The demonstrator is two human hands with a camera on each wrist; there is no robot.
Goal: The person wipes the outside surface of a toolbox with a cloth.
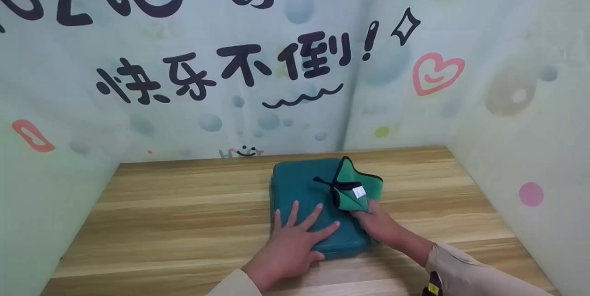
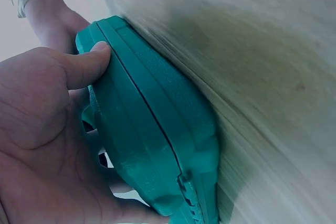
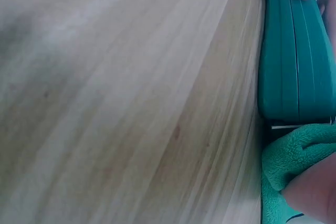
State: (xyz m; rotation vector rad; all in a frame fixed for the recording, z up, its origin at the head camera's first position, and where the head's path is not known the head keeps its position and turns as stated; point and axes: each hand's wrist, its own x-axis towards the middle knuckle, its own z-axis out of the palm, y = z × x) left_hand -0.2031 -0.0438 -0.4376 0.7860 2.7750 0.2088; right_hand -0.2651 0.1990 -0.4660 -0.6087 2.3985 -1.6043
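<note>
A teal hard case (image 1: pixel 302 176) lies closed and flat on the wooden table. Fingers spread, my left hand (image 1: pixel 292 240) rests on the near left part of its lid. In the left wrist view, that hand's thumb (image 2: pixel 92 66) touches the case's side near the seam, and a latch (image 2: pixel 190 198) shows along that seam. At the case's right side, my right hand (image 1: pixel 382 224) grips a bunched green cloth (image 1: pixel 352 199) with black edging and a white tag. The fuzzy cloth (image 3: pixel 294 150) also shows against the case's end in the right wrist view.
The wood-grain table (image 1: pixel 184 213) extends to both sides of the case. Behind it stands a pale printed backdrop (image 1: pixel 207 121) with black lettering, and a pale panel (image 1: pixel 530 148) borders the right.
</note>
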